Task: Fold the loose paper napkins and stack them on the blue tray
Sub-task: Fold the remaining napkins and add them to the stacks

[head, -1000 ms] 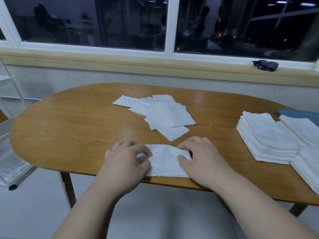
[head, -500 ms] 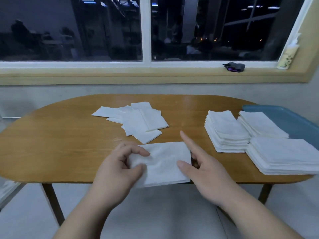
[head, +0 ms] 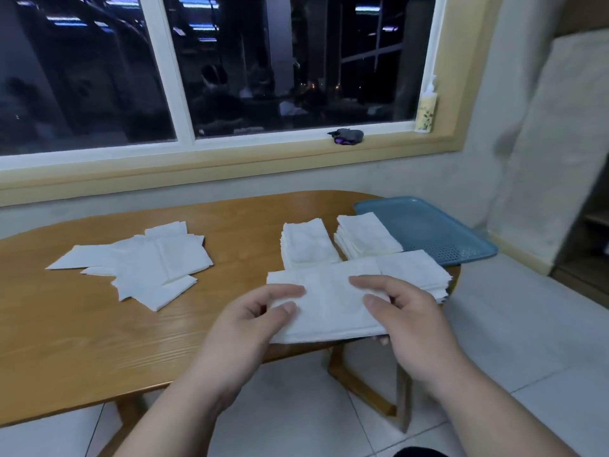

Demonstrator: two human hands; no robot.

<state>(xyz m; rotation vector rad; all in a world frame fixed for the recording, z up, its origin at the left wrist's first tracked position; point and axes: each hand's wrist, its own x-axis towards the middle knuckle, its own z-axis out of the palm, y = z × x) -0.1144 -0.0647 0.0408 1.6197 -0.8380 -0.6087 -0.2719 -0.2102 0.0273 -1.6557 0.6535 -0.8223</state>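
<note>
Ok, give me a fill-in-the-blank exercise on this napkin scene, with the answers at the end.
1. The left hand and right hand together hold one folded white ____.
2. The tray behind the stacks is coloured ____.
3. The loose napkins lie spread out to the person's ____.
4. The number of folded stacks near the tray is ____.
Missing words: napkin; blue; left; three.

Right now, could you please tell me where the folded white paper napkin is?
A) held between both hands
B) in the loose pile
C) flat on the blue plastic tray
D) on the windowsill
A: the left hand and the right hand each pinch one end of the folded white paper napkin.
</note>
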